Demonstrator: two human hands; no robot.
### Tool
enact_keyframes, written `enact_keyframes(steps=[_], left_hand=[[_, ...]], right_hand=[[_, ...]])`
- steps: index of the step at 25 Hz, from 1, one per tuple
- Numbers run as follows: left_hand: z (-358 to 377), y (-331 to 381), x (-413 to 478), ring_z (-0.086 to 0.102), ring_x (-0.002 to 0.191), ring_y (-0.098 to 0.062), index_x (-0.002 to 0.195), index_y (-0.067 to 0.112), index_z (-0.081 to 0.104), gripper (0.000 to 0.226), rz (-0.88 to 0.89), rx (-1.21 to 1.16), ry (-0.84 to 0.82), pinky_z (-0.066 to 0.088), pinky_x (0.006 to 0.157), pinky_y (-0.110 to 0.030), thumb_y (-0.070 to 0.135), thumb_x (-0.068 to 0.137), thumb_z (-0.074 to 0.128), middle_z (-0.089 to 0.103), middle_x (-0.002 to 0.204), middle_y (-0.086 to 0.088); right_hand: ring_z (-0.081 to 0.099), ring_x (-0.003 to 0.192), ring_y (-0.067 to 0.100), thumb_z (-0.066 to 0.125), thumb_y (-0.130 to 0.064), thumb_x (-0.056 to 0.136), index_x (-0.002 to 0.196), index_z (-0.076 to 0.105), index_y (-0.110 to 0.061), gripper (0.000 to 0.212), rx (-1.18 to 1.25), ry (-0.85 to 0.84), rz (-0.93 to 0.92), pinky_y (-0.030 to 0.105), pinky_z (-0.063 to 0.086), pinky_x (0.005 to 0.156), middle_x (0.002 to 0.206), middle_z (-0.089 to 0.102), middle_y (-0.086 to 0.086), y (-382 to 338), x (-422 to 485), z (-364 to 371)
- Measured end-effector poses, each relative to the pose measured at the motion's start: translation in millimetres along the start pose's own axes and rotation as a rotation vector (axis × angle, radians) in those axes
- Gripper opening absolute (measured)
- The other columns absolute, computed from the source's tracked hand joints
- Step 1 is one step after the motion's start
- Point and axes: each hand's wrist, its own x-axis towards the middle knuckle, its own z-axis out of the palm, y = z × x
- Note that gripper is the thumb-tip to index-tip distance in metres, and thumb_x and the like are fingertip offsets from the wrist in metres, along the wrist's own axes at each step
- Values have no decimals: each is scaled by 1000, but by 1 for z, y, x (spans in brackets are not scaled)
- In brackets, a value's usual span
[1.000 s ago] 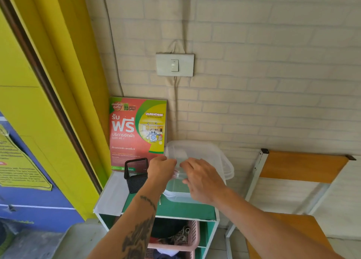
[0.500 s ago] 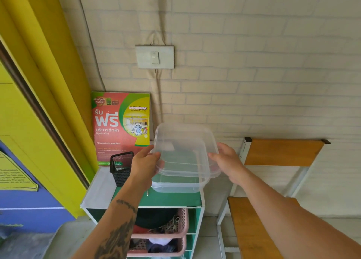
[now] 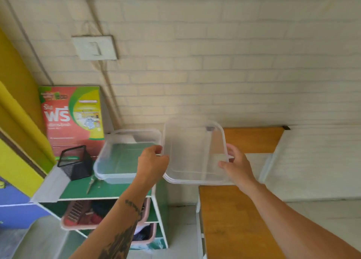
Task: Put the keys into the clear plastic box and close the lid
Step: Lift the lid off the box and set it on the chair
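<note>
I hold lid (image 3: pixel 195 153) off box (image 3: pixel 125 157), left hand (image 3: pixel 151 165) and right hand (image 3: pixel 237 166) pinching its edges. Keys (image 3: pixel 91 184), blurred, probably before box. Risk: slick lid slips.

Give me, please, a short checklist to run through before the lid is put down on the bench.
1. Lid fully off the clear box: ok.
2. Held on both edges, left hand and right hand: ok.
3. Wooden bench seat below the lid bare: ok.
4. Box sits steady on the green shelf top: ok.
5. Box interior free for keys: ok.
6. Keys located: cannot tell; a metal item beside the box is blurred.
</note>
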Motion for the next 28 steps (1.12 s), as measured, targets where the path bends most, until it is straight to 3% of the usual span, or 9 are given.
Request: enact_keyframes(steps=[1, 3, 7, 9, 12, 16, 19, 25, 28], left_hand=[[23, 2, -6, 62, 87, -22, 108, 19, 68, 29, -14, 16, -25, 52, 76, -33, 11, 82, 58, 70, 100, -1], [69, -2, -16, 63, 87, -21, 117, 20, 67, 41, -72, 31, -97, 49, 68, -29, 11, 79, 56, 70, 98, 0], [154, -43, -17, 71, 90, -23, 125, 13, 65, 60, -326, 17, -287, 60, 82, -39, 16, 66, 55, 73, 103, -3], [184, -65, -15, 68, 93, -25, 109, 10, 69, 41, -443, 3, -356, 57, 91, -44, 10, 69, 58, 71, 104, -6], [222, -92, -8, 62, 90, -27, 90, 15, 67, 22, -552, 0, -405, 52, 93, -45, 3, 74, 58, 67, 97, -10], [277, -146, 9, 63, 102, -30, 120, 7, 66, 42, -623, 19, -447, 52, 99, -44, 7, 78, 59, 70, 115, -13], [312, -182, 21, 56, 119, -33, 141, 11, 51, 54, -685, 17, -458, 48, 103, -44, 5, 88, 58, 59, 134, -11], [356, -231, 36, 51, 124, -32, 146, 12, 45, 55, -741, 7, -497, 46, 102, -43, 6, 93, 57, 53, 141, -9], [362, -236, 38, 50, 122, -30, 143, 12, 46, 53, -765, -15, -477, 43, 104, -40, 7, 92, 59, 51, 140, -9]], right_hand=[[64, 99, 14, 68, -4, 85, 139, 46, -29, 64, -27, -5, 11, 29, 55, 73, 132, 59, -3, 18, 1, -17], [64, 105, 18, 65, -4, 84, 142, 44, -28, 66, -92, -25, 44, 30, 55, 76, 138, 56, -1, 54, 5, -47], [51, 130, 24, 61, -4, 86, 149, 37, -24, 70, -239, -104, 170, 35, 49, 92, 148, 46, 1, 130, 10, -82], [56, 124, 20, 60, 1, 84, 145, 41, -23, 69, -263, -135, 222, 26, 49, 82, 139, 54, -2, 163, 13, -86], [64, 95, 14, 60, 6, 82, 140, 46, -25, 67, -287, -142, 307, 20, 49, 63, 118, 61, -7, 209, 25, -82], [60, 97, 17, 60, 7, 80, 142, 44, -24, 71, -336, -120, 393, 25, 53, 66, 131, 60, 1, 277, 43, -59], [59, 99, 18, 60, 7, 79, 140, 45, -22, 69, -374, -120, 436, 24, 52, 66, 128, 60, 1, 321, 55, -44], [61, 101, 22, 64, 5, 78, 134, 49, -27, 65, -389, -170, 459, 39, 60, 79, 113, 63, -3, 376, 71, -20], [60, 97, 17, 60, 7, 77, 128, 52, -27, 62, -397, -213, 466, 28, 56, 71, 107, 62, -6, 381, 76, -15]])
